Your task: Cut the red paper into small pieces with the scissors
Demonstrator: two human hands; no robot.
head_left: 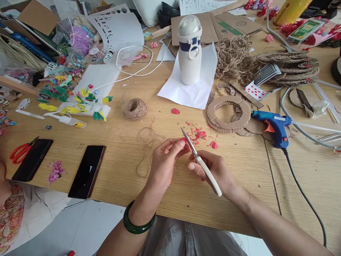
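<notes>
My right hand (213, 169) grips a pair of scissors (201, 161) with white handles, the blades pointing up and to the left. Pinched between the thumb and fingers of my left hand (167, 154) is a small red piece (183, 140), mostly hidden by the fingertips; its material is hard to tell. The blades lie right beside this piece. Just beyond both hands, red scraps (198, 135) are scattered on the wooden table (119, 153). A larger red piece (175, 111) lies farther back. A loose strand of twine (140, 160) curls to the left of my left hand.
A blue glue gun (279, 126) and cardboard rings (213, 115) lie to the right. A white bottle (189, 57) stands on paper behind. Left are a twine ball (134, 108), a phone (86, 172) and red-handled scissors (20, 153). Another person's sleeve (12, 217) shows at the left edge.
</notes>
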